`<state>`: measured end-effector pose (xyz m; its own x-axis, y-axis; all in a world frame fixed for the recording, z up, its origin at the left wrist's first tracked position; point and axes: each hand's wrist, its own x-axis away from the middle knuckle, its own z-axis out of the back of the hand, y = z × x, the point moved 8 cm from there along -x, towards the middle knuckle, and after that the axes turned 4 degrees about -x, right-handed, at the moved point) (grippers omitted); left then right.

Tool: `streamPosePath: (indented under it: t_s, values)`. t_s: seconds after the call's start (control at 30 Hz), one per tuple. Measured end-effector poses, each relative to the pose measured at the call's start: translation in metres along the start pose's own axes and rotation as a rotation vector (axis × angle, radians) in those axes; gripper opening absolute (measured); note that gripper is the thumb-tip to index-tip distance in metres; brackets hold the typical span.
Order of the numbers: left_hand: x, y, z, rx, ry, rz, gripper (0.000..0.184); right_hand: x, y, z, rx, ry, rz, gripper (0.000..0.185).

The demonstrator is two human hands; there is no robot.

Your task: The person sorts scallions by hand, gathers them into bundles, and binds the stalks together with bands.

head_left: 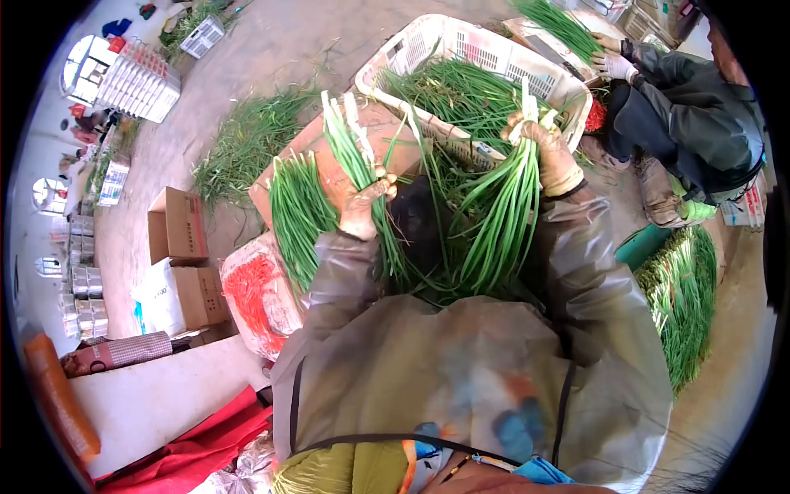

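My left hand (362,207) is closed round a bunch of green stalks (344,148), white ends up, over a brown board (317,136). A pile of green stalks (298,206) lies on the board just left of this hand. My right hand (550,152) grips a larger bunch (506,210) near its white ends, the leaves hanging down. Behind it, a white plastic crate (494,49) holds loose green stalks (461,95). The two hands are well apart, with dark material and loose leaves between them.
Red ties (253,296) lie on a pad at the left, near cardboard boxes (177,226). A co-worker (691,115) sits at the right, gloved hands on green stalks. Bundled greens (687,296) lie at the lower right; loose leaves (251,140) cover the floor beyond the board.
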<state>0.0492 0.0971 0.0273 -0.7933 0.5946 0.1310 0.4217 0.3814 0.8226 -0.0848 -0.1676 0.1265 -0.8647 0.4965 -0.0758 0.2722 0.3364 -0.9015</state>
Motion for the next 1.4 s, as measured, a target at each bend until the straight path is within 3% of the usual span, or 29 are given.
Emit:
streamPosePath:
  t_s: [0.07, 0.13, 0.33, 0.43, 0.57, 0.67, 0.73, 0.87, 0.9, 1.0, 1.07, 1.2, 1.23, 1.33, 1.4]
  values:
    - [0.02, 0.019, -0.011, 0.079, -0.044, 0.019, 0.027, 0.003, 0.013, -0.038, -0.358, -0.131, -0.231, 0.021]
    - [0.038, 0.031, -0.02, 0.081, -0.079, -0.013, 0.028, 0.008, 0.018, -0.067, -0.043, -0.128, -0.338, 0.023]
    - [0.07, 0.031, -0.025, 0.089, -0.121, -0.002, 0.029, 0.013, 0.061, -0.1, -0.05, -0.188, -0.453, 0.03]
    - [0.081, 0.021, -0.026, 0.106, -0.174, 0.05, 0.029, 0.006, 0.071, -0.108, 0.137, -0.207, -0.348, 0.024]
    - [0.1, 0.019, -0.021, 0.167, -0.171, 0.07, 0.026, -0.01, 0.056, -0.054, 0.299, 0.145, -0.306, 0.023]
    - [0.105, 0.023, -0.015, 0.162, -0.098, 0.021, 0.027, 0.008, 0.04, -0.055, 0.11, 0.127, -0.213, 0.016]
    - [0.105, 0.025, -0.013, 0.155, -0.058, -0.012, 0.026, 0.029, 0.038, -0.07, 0.242, 0.016, -0.24, 0.021]
    - [0.1, 0.02, -0.031, 0.048, -0.157, 0.0, 0.027, 0.06, 0.071, -0.122, -0.129, -0.264, -0.509, 0.034]
    - [0.1, 0.014, -0.035, 0.014, -0.186, 0.005, 0.028, 0.061, 0.062, -0.128, -0.037, -0.254, -0.493, 0.036]
    - [0.107, 0.001, -0.048, -0.06, -0.247, 0.024, 0.029, 0.046, 0.048, -0.125, -0.145, -0.099, -0.497, 0.026]
    - [0.113, -0.003, -0.056, -0.089, -0.255, 0.066, 0.029, 0.03, 0.051, -0.111, -0.145, -0.121, -0.42, 0.023]
    - [0.117, 0.009, -0.062, -0.154, -0.228, 0.021, 0.037, 0.028, 0.021, -0.092, 0.14, -0.058, -0.236, 0.016]
    - [0.121, 0.008, -0.064, -0.092, -0.224, 0.105, 0.044, 0.026, 0.019, -0.081, 0.092, -0.057, -0.242, 0.016]
    - [0.114, 0.01, -0.061, 0.047, -0.229, 0.08, 0.045, 0.035, -0.005, -0.081, 0.018, -0.066, -0.202, 0.016]
    - [0.11, 0.012, -0.063, 0.032, -0.228, 0.091, 0.048, 0.049, -0.011, -0.091, 0.051, -0.165, -0.314, 0.014]
